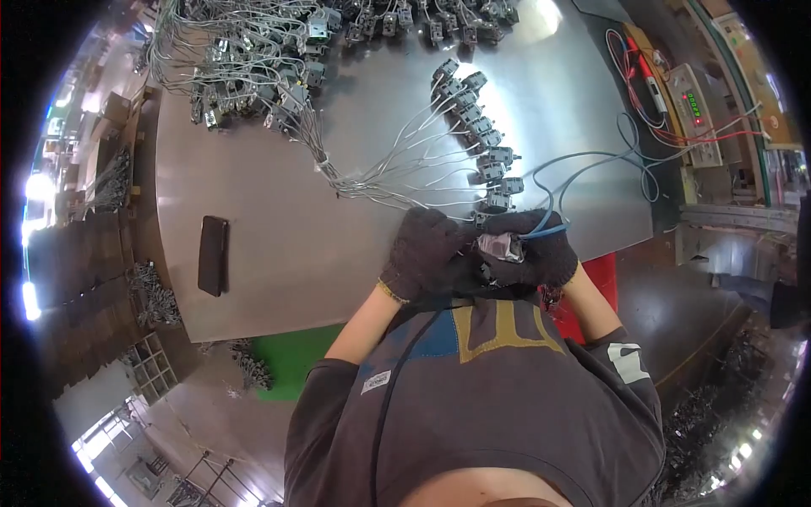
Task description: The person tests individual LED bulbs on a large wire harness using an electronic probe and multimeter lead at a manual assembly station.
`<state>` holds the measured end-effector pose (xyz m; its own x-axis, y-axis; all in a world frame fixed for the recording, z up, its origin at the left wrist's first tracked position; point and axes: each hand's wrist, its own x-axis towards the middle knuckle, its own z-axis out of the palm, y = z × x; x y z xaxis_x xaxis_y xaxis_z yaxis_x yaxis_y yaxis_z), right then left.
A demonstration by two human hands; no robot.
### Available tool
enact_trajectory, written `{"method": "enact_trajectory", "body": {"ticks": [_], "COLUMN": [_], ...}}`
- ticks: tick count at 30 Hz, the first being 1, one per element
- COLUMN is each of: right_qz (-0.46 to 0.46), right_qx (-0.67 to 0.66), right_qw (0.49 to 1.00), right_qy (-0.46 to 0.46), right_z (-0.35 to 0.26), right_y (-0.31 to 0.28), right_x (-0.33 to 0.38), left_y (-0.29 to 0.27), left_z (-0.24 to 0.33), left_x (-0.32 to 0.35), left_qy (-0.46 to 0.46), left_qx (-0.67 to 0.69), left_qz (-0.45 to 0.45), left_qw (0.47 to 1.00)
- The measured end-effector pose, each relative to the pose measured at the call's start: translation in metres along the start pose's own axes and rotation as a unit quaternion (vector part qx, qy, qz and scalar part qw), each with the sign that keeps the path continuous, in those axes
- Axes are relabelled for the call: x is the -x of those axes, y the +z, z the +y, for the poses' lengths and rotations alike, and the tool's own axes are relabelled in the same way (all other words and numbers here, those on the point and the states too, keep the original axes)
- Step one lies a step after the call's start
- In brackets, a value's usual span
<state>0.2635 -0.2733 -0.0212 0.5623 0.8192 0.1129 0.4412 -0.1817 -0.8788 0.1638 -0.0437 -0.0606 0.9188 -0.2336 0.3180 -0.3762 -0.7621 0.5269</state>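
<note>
Both of my hands wear dark knit gloves and meet at the near edge of the metal table. My right hand (545, 253) is closed around a small shiny metal-cased part (501, 247), and blue leads (553, 230) run over its fingers. Close beside it, my left hand (427, 252) has its fingers curled in; what they grip is hidden by the glove. Just beyond the hands stands a curved row of small grey block-shaped parts (492, 173). Thin pale wires join these blocks to a tied wire bundle (325, 165) on their left.
Piles of similar wired parts (253, 72) cover the far left of the table (279, 245). A black phone-like slab (213, 255) lies at left. At right are a tester box with a lit green display (693, 106) and a red pen-shaped tool (646, 76), with loose leads between.
</note>
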Motion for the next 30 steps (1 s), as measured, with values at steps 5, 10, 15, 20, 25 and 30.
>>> {"method": "enact_trajectory", "body": {"ticks": [5,10,15,20,25,30], "right_qz": [0.102,0.098,0.086,0.086,0.067,0.07], "right_qx": [-0.095,-0.008,-0.031,-0.013,0.025,-0.028], "right_qw": [0.989,0.994,0.993,0.993,0.997,0.995], "right_qy": [0.05,0.04,0.069,0.081,0.039,0.065], "right_z": [0.021,0.026,0.029,0.032,0.038,0.042], "right_y": [0.001,-0.012,-0.011,-0.013,-0.017,-0.013], "right_x": [0.02,0.011,-0.001,-0.012,-0.016,-0.013], "left_y": [-0.001,0.0,0.003,0.001,0.002,-0.003], "left_z": [-0.001,-0.002,-0.003,0.0,0.002,-0.008], "left_x": [0.001,0.001,-0.001,-0.001,-0.011,-0.032], "left_qy": [-0.017,-0.029,-0.028,-0.039,-0.054,-0.031], "left_qx": [0.004,0.023,0.033,0.01,-0.002,-0.031], "left_qz": [-0.014,-0.026,-0.019,-0.016,0.047,0.01], "left_qw": [1.0,0.999,0.999,0.999,0.997,0.999]}}
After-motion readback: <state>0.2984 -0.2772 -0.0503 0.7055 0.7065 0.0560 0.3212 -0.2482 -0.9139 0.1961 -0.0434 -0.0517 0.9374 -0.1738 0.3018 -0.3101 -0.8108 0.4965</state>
